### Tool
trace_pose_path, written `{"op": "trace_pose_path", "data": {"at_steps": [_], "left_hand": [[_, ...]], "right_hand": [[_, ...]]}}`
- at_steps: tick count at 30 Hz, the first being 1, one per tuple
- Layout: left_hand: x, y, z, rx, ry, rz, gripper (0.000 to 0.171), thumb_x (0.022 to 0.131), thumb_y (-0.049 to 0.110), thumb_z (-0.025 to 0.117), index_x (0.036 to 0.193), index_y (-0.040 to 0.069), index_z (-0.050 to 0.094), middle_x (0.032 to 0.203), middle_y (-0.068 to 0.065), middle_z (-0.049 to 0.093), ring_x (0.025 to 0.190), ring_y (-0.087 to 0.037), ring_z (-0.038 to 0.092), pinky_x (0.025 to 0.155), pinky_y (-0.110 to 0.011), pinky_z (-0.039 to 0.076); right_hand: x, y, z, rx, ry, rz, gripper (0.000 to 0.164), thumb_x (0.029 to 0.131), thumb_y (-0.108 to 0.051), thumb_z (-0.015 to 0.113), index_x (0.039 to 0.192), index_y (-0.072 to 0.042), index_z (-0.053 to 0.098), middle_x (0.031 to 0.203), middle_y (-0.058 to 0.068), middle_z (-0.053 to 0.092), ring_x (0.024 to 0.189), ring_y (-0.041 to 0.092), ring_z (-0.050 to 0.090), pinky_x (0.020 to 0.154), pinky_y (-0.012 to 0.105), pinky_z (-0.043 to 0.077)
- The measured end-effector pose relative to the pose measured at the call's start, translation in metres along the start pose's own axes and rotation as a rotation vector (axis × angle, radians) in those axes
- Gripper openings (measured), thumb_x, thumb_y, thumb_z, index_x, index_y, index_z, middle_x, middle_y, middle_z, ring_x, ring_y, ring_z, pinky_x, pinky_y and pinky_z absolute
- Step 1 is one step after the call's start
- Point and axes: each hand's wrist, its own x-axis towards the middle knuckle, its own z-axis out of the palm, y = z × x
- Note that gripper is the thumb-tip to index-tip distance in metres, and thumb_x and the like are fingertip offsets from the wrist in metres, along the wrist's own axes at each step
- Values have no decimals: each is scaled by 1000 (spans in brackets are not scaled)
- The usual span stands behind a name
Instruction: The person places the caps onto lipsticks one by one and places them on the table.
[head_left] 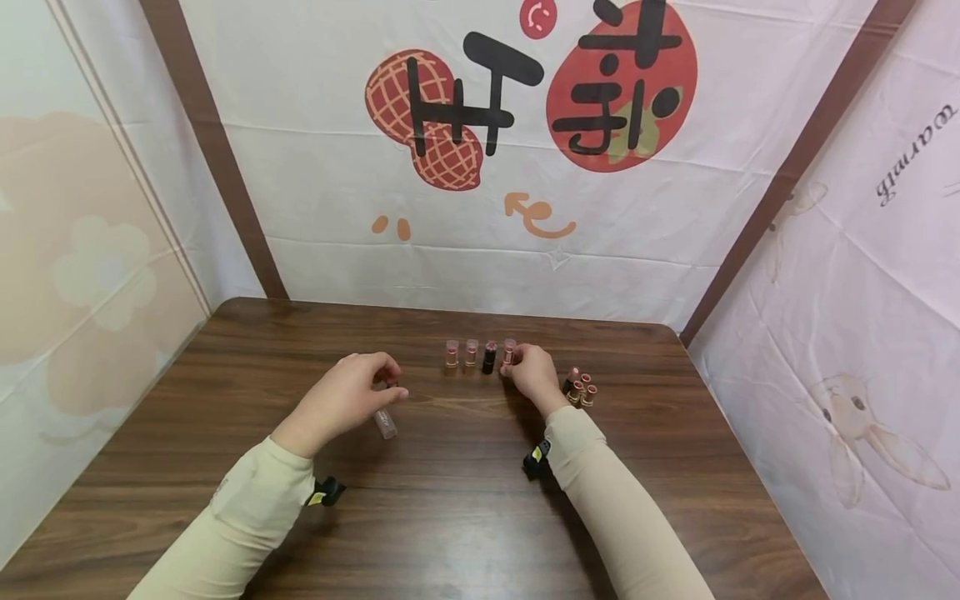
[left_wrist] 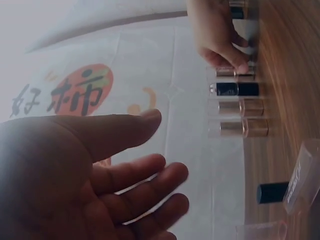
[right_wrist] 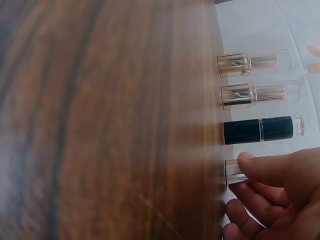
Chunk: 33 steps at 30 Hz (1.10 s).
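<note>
So on the head cam I've got a brown wood-look table (head_left: 465,533) with a short row of lipstick-type tubes standing upright toward the far edge. From left to right that's a gold tube (head_left: 452,353), a second gold tube (head_left: 471,353), a black tube (head_left: 489,358) and an end tube (head_left: 509,353), gold as well. My right hand (head_left: 534,375) is at that last one, coming in from the near right, grip pinching the end tube. Just right of that wrist there's a tight cluster of tubes (head_left: 576,390), also upright. Over on the left, my left hand (head_left: 347,393) hovers, fingers bent, above a clear case (head_left: 386,423) lying on its side. A printed sheet (head_left: 322,167) hangs behind the far edge. Flipping to the left wrist feed, everything's turned sideways, but I can see the left grip is loose and spread, thumb well apart from the lightly curled fingers. A dark cylinder (left_wrist: 273,192) lies right by the lettered clear case; can't tell if they touch. Right wrist feed is the clearest for the pinch: thumb and fingers on the end tube, covering its upper part, with the black tube just beside it and both gold tubes beyond, clear tops on.
</note>
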Motion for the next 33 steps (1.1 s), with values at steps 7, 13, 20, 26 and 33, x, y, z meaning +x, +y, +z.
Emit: {"op": "trace_pose_path", "data": {"at_steps": [7,13,20,26,33], "left_hand": [[1,-9,-6,31,-24,-19,27,94,29,75,106,6,69,92,0,68,85,-17,61,77,-40,52],[2,-12,-9,53,-39,57,17,93,26,77,101,12,70,89,5,68,90,-20,58,80,-39,48],[2,-14,-9,82,-57,128,10,91,19,78,96,15,71,88,8,67,92,-20,58,81,-39,48],[5,-20,-3,65,-130,182,6,92,12,76,95,14,71,84,10,66,79,-10,58,73,-32,50],[11,-26,8,79,-201,220,7,94,12,75,95,19,72,88,12,69,72,-3,57,66,-27,49]], "right_hand": [[0,0,-1,-14,3,-7,14,93,-25,79,96,-15,71,90,3,68,82,22,58,71,37,45],[-2,-2,-4,-24,-18,-9,18,93,-25,79,104,-14,72,97,4,69,88,23,61,77,40,49],[-10,-6,-12,-17,8,-30,35,91,-22,80,122,-9,68,112,8,71,105,27,65,90,45,53],[-26,-14,-28,-13,76,-49,36,92,-23,77,124,-8,69,116,7,72,109,26,67,94,44,53],[-48,-19,-50,20,78,-99,37,92,-28,78,124,-11,70,116,3,72,106,23,68,90,44,55]]}}
